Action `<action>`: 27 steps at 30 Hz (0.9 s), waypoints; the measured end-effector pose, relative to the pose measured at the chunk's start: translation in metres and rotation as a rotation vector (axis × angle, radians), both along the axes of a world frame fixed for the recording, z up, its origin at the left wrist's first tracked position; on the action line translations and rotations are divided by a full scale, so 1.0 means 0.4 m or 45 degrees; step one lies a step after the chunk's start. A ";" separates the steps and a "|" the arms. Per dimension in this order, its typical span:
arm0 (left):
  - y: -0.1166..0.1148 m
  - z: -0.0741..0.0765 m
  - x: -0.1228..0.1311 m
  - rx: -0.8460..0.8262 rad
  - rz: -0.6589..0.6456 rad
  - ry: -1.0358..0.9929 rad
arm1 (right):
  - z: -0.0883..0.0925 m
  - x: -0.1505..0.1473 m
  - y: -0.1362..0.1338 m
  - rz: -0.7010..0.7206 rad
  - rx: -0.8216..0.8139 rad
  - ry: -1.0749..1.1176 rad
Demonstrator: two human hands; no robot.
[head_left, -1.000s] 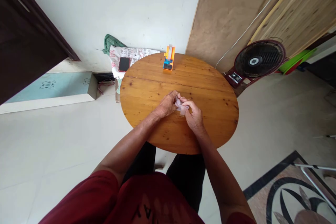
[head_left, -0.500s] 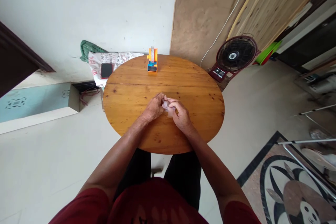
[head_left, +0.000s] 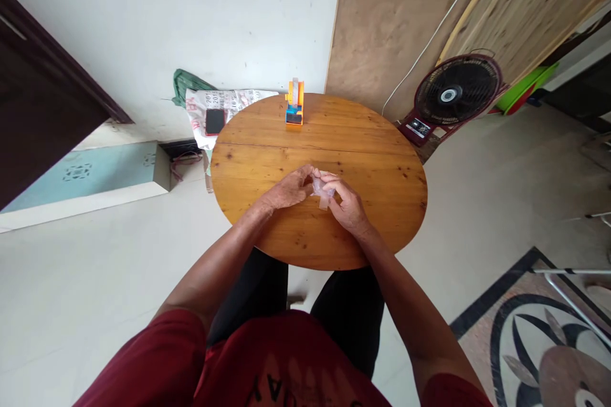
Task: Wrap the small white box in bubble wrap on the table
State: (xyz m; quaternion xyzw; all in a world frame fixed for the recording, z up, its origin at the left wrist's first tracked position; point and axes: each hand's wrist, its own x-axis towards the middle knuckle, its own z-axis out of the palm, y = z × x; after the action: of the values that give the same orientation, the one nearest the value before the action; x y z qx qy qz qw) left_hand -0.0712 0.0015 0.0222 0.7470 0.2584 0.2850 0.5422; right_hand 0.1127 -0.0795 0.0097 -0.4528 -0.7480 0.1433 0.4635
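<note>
A small crumpled piece of clear plastic (head_left: 321, 188) is between my two hands, just above the middle of the round wooden table. My left hand (head_left: 294, 186) pinches its left side with thumb and fingers. From the right, the fingers of my right hand (head_left: 348, 205) close on its other side. A flat translucent strip hangs down from the plastic near my right thumb. Whether it is tape or a bag, I cannot make out. At the table's far edge stands an orange and blue tape dispenser (head_left: 294, 105) with a roll on it.
Beneath my hands is the wooden table (head_left: 267, 229). A dark phone-like object (head_left: 215, 121) lies on a printed white sack (head_left: 196, 105) beyond its left edge. To the right stands a dark red fan (head_left: 449, 94). A pale blue box-like piece (head_left: 109, 170) rests at the left wall.
My view has turned slightly left, so the scene sits further right. Both hands keep the plastic, and more of it shows between the fingers.
</note>
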 end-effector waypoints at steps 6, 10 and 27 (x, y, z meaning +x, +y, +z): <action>-0.011 0.012 -0.035 0.266 -0.022 0.105 | -0.008 -0.001 -0.005 -0.037 0.001 -0.052; 0.001 -0.029 -0.009 0.432 -0.056 0.220 | -0.010 -0.001 -0.015 -0.075 0.028 -0.144; 0.020 -0.088 0.034 0.554 0.110 0.010 | -0.032 -0.002 -0.014 -0.072 0.145 -0.268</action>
State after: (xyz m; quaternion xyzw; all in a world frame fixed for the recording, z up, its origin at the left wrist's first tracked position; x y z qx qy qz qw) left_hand -0.0578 0.0097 -0.0130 0.8358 0.2246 0.3542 0.3544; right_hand 0.1119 -0.0853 -0.0030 -0.4590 -0.7865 0.0391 0.4113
